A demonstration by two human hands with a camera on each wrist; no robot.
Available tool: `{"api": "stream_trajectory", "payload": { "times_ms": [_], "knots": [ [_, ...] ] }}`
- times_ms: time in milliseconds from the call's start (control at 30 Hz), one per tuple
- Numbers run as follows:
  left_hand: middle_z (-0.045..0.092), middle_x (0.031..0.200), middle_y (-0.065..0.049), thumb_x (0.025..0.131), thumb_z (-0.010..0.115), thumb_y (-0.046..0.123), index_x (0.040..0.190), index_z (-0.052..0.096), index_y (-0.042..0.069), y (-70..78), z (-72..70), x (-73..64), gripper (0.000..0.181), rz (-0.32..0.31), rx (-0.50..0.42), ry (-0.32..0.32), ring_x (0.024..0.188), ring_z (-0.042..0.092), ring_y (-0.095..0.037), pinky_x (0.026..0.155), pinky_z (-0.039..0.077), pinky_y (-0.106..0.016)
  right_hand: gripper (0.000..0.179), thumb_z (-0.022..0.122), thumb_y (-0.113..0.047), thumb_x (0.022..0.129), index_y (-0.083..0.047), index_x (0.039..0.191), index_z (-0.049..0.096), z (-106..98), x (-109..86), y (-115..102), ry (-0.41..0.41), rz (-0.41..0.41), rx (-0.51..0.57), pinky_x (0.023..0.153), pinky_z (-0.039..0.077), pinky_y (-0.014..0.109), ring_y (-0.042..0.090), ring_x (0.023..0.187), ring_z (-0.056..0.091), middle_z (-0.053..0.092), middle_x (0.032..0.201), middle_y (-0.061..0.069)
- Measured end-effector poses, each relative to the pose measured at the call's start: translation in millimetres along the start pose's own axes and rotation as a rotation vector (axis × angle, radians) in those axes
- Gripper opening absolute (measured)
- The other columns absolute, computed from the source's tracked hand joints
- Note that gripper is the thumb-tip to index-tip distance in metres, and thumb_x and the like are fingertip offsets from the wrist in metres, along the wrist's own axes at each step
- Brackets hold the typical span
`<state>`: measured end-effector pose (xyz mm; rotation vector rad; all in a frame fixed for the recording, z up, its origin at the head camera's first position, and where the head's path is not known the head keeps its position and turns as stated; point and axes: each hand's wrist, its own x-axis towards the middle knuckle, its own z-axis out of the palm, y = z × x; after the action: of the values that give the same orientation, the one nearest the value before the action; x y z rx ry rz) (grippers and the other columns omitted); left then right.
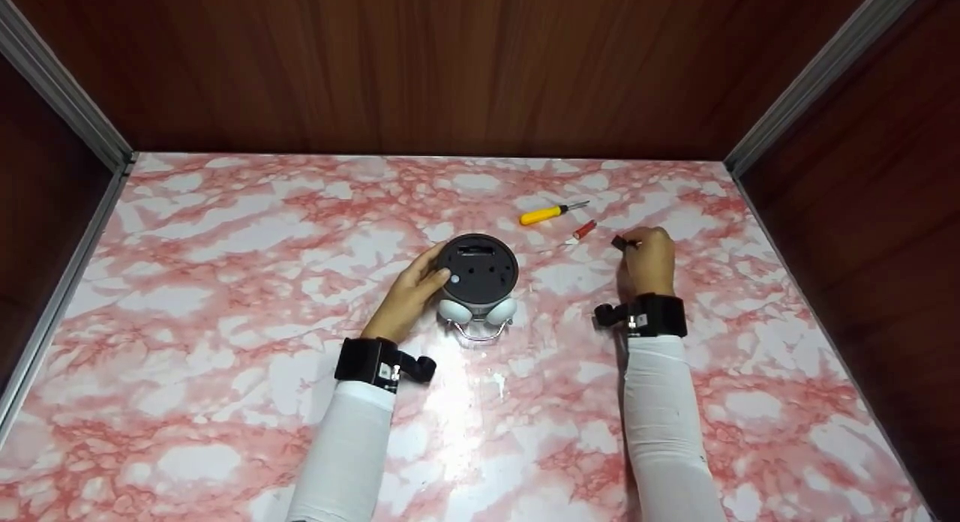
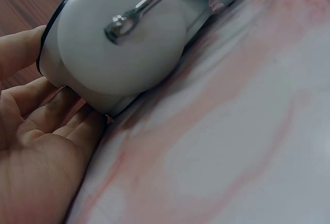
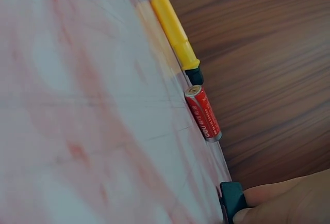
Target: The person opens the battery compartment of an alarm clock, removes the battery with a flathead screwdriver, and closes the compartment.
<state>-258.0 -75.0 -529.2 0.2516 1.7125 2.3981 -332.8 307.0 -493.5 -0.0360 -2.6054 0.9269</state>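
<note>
A twin-bell alarm clock (image 1: 486, 282) lies face down with its black back up and its battery slot uncovered. Its white bells and wire handle point toward the person; one bell (image 2: 121, 38) fills much of the left wrist view. The left hand (image 1: 411, 291) grips the clock's left side, thumb on the back and fingers round the edge. Well to the right, the right hand (image 1: 651, 259) pinches a small black rectangular cover (image 3: 233, 202) between thumb and finger, close over the table. A red battery (image 3: 203, 113) lies just to the left of that hand.
A yellow-handled screwdriver (image 1: 543, 215) lies behind the clock, its metal tip toward the right, near the battery. The pink-and-white marbled table (image 1: 225, 342) is bounded by dark wood panels (image 1: 420, 72) at the back and sides.
</note>
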Motion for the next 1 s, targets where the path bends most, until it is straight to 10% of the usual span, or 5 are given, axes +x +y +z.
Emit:
{"api": "stream_trajectory", "payload": {
  "times_ms": [667,1000],
  "knots": [
    [0.038,0.159,-0.017,0.105,0.053,0.007,0.157,0.034,0.002,-0.1,-1.4,-0.7,0.055,0.023,-0.007,-0.008,0.147,0.036,-0.027,0.12,0.031,-0.036,0.019,0.061,0.013,0.09,0.009,0.102,0.075,-3.7,-1.6,-58.0,0.022,-0.109,0.044,0.085,0.057,0.048,0.04,0.095,0.07,0.073,0.102,0.026],
    [0.038,0.16,-0.016,0.105,0.053,0.008,0.157,0.035,0.004,-0.1,-0.5,0.4,0.055,0.004,-0.005,-0.007,0.147,0.036,-0.027,0.119,0.034,-0.034,0.011,0.069,0.012,0.088,0.008,0.095,0.076,18.5,-18.0,-101.6,0.065,-0.351,0.091,0.08,0.06,0.046,0.037,0.086,0.071,0.073,0.095,0.024]
  ]
}}
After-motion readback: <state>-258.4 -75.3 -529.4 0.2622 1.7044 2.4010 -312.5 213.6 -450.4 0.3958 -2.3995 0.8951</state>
